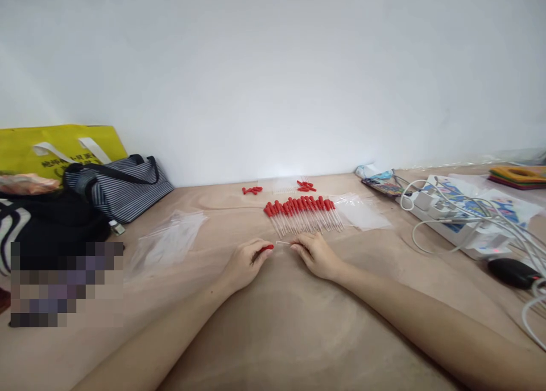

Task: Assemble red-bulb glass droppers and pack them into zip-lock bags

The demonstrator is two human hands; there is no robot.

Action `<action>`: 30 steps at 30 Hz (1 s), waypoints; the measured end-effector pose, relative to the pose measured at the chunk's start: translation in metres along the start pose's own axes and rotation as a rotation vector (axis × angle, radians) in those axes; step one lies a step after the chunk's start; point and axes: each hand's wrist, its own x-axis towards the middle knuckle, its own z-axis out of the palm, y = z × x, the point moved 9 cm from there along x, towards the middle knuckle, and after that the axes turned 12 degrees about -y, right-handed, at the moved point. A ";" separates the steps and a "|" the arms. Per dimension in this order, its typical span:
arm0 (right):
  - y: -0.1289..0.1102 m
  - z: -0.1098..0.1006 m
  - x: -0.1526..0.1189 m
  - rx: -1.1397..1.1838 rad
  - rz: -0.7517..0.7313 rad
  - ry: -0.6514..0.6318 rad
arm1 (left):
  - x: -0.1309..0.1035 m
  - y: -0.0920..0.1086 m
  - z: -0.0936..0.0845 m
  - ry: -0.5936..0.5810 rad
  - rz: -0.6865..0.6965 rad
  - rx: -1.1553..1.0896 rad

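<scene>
My left hand (247,263) pinches a red rubber bulb (267,247) between thumb and fingers. Facing it, my right hand (316,255) grips a thin clear dropper tube (283,243), whose free end points left at the bulb; a small gap lies between the two. Just beyond my hands is a row of droppers (302,212), red bulbs at the far end and clear tubes towards me. Two small groups of loose red bulbs (252,190) lie farther back, near the wall, and some clear tubes (285,186) lie between them.
Clear plastic bags (173,240) lie to the left, with more bags (362,212) right of the droppers. A striped bag (128,186), a yellow bag (63,146) and a small bottle (116,227) stand at left. On the right are a power strip (460,231), tangled cables and a black mouse-like object (513,273).
</scene>
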 end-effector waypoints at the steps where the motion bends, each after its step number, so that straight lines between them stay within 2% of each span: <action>1: -0.003 0.001 0.001 0.005 -0.010 0.000 | 0.001 0.001 0.002 -0.006 -0.003 -0.018; 8: -0.013 -0.001 0.001 -0.031 -0.002 0.016 | 0.005 -0.002 0.006 -0.042 -0.070 -0.164; 14: -0.015 -0.003 -0.001 -0.044 -0.003 0.032 | 0.004 -0.006 0.004 -0.029 -0.098 -0.222; 24: -0.025 -0.001 -0.003 -0.119 -0.115 -0.021 | 0.003 0.000 0.001 -0.009 -0.055 -0.118; 30: -0.030 0.000 -0.003 -0.340 -0.218 -0.050 | 0.002 0.008 0.006 -0.064 0.003 -0.019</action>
